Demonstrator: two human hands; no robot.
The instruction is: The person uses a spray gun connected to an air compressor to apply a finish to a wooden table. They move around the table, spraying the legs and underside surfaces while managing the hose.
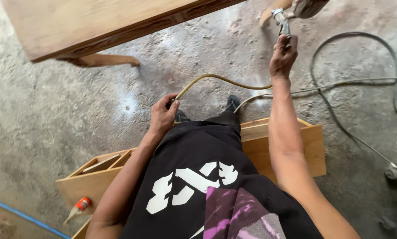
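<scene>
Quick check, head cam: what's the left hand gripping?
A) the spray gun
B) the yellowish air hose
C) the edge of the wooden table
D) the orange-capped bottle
B: the left hand is closed around the yellowish air hose, which curves across the concrete floor toward the spray gun held up in the right hand.

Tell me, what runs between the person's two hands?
In the head view, a thin yellowish hose arcs over bare grey concrete floor from the left hand to the right hand, which grips a metal spray gun.
</scene>
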